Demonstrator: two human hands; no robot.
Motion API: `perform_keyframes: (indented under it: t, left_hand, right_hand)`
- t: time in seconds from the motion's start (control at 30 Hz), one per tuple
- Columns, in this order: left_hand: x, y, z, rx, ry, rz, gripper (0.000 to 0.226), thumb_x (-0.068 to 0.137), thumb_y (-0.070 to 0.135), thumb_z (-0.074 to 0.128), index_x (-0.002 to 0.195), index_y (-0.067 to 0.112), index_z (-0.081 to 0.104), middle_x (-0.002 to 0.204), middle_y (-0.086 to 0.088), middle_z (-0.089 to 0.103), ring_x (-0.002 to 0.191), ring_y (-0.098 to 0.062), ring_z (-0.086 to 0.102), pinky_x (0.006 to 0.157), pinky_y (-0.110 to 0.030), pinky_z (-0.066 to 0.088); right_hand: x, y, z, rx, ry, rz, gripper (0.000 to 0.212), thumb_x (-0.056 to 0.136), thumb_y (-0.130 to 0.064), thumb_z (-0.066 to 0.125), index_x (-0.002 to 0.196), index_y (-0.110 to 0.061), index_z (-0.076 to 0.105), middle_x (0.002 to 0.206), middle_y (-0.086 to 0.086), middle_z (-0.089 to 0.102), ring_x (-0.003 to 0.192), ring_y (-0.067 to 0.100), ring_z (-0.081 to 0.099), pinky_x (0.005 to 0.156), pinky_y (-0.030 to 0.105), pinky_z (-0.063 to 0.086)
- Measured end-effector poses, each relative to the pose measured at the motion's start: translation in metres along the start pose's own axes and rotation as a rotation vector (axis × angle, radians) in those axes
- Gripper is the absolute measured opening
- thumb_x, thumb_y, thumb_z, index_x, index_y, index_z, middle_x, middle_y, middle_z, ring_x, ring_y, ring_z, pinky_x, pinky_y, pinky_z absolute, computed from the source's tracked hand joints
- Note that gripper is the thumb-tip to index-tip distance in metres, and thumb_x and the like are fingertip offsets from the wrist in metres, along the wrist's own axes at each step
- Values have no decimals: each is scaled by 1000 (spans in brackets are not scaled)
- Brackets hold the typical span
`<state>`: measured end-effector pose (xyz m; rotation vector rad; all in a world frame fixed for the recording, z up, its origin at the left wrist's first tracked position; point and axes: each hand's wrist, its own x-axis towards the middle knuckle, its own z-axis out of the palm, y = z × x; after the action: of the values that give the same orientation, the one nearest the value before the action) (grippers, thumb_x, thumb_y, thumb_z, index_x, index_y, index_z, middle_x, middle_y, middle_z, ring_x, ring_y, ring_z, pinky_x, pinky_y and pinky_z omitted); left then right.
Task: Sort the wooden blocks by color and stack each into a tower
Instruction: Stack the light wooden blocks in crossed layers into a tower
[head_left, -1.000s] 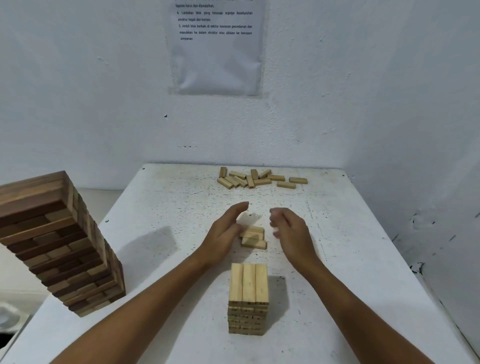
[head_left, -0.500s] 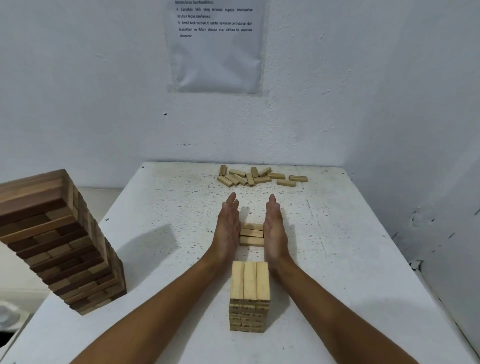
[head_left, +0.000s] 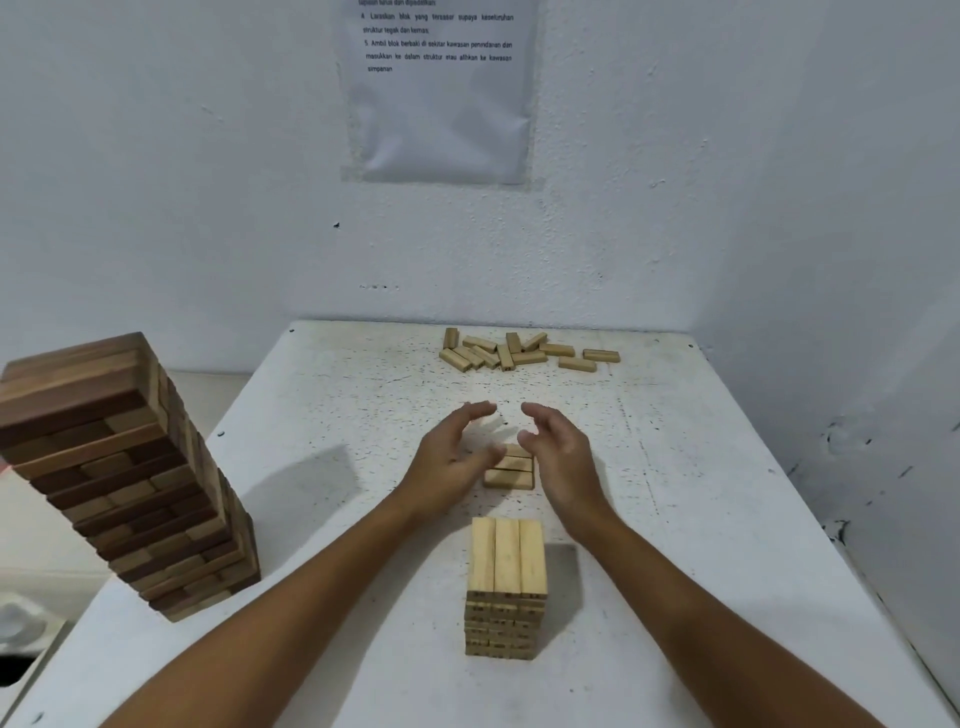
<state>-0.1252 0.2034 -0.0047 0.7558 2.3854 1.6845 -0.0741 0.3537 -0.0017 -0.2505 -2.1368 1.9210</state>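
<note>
**Hands bracketing a three-block row, mid-table**

I see both hands over the white speckled table (head_left: 322, 519), flanking a flat row of three pale wooden blocks (head_left: 511, 470) laid side by side. Left hand (head_left: 449, 460) is on the row's left, right hand (head_left: 558, 457) on its right. Each grip is apart: fingers loosely arched, holding nothing. Left thumb overlaps the row's left end in view; I cannot tell if it touches. Right palm sits just beside the row's right end.

Nearer to me, in line with the row, stands a short tower of pale wooden blocks (head_left: 506, 587), top layer of three running lengthwise away from me, clear of both forearms.

A loose scatter of pale wooden blocks (head_left: 519, 352) lies at the far table edge by the wall.

A tall tower of mixed dark and mid-brown wooden blocks (head_left: 119, 467) stands at the table's left edge.

A printed paper sheet (head_left: 439, 88) is stuck to the wall.
</note>
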Motion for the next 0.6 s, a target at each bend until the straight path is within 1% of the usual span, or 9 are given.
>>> perform_keyframes:
  t: [0.07, 0.1, 0.17, 0.2, 0.27, 0.33, 0.43, 0.5, 0.6]
  left_hand:
    - [1, -7, -11, 142, -36, 61, 48, 80, 29, 76, 125, 24, 61, 135, 6, 57, 138, -9, 38, 112, -30, 32]
    - [1, -10, -15, 210, -64, 77, 50, 77, 28, 80, 123, 21, 63, 136, 4, 57, 139, -10, 36, 114, -35, 32]
    - [1, -12, -21, 319, -110, 101, 56, 72, 34, 81, 124, 19, 65, 139, 1, 55, 140, -12, 35, 115, -41, 32]
    - [1, -13, -24, 355, -126, 114, 57, 72, 36, 81, 124, 19, 65, 141, 0, 54, 141, -13, 34, 115, -43, 32]
    - [2, -12, -27, 421, -158, 129, 53, 75, 34, 82, 123, 20, 66, 145, 0, 50, 143, -13, 31, 116, -43, 29]
    - [3, -14, -28, 489, -183, 148, 49, 78, 35, 80, 123, 23, 67, 149, 1, 45, 145, -13, 25, 118, -42, 23]
    - [6, -17, -28, 523, -210, 182, 42, 82, 36, 76, 121, 24, 67, 149, 0, 44, 147, -13, 21, 120, -43, 14]
    - [7, -20, -28, 508, -216, 188, 40, 83, 35, 75, 120, 23, 68, 145, -1, 50, 146, -13, 23, 121, -46, 14]
    - [8, -23, -29, 500, -213, 194, 39, 83, 34, 75, 119, 20, 69, 139, -1, 56, 145, -14, 27, 120, -50, 16]
  right_hand:
    - [3, 2, -14, -214, -60, -63, 35, 92, -9, 62, 124, -22, 61, 132, -6, 58, 131, 14, 47, 110, 31, 38]
    - [4, 2, -20, -323, -93, -87, 35, 89, -10, 66, 121, -22, 63, 129, -5, 60, 127, 14, 50, 108, 33, 40]
    - [6, 1, -33, -476, -174, -118, 38, 84, -14, 72, 120, -23, 64, 128, -5, 60, 121, 12, 52, 105, 34, 43]
    - [6, 0, -38, -527, -226, -128, 42, 82, -16, 74, 122, -23, 64, 129, -5, 59, 121, 11, 52, 105, 33, 43]
    - [5, -1, -46, -620, -316, -142, 49, 80, -20, 77, 127, -21, 62, 133, -5, 58, 127, 11, 47, 105, 26, 35]
    - [5, 0, -50, -670, -354, -145, 54, 79, -24, 78, 130, -22, 60, 138, -4, 56, 134, 11, 40, 107, 25, 29]
    - [5, 4, -50, -677, -354, -142, 54, 79, -27, 79, 130, -24, 60, 142, -7, 53, 142, 8, 31, 118, 35, 23]
    - [5, 6, -49, -676, -347, -145, 53, 79, -25, 79, 128, -23, 62, 140, -7, 54, 143, 9, 31, 120, 38, 21]
    - [6, 8, -49, -649, -329, -153, 50, 78, -22, 80, 126, -20, 64, 136, -6, 58, 142, 11, 33, 121, 40, 21]
